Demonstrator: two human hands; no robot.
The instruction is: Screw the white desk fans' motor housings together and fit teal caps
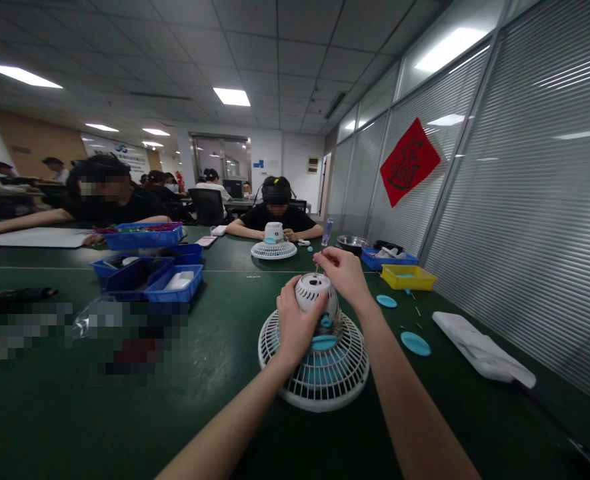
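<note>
1. A white fan (331, 357) is laid face down on the table (215, 400), blue blades (325, 372) seen through its cage (347, 381).
2. Its vented housing (313, 296) is turned upward, a dark opening (315, 283) exposed.
3. A slim piece (317, 267) is held at the opening (its tip cannot be made out).

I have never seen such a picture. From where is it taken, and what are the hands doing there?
This single picture comes from a camera on a person's head, looking forward and down. There is no machine: both bare hands are the wearer's own. The left hand grips the white housing of a fan, which stands grille down. The right hand pinches a thin piece, too small to name, at the housing's top. The green table also holds light blue discs, a yellow tray and blue trays. Opposite sits another person with a similar fan.
</note>
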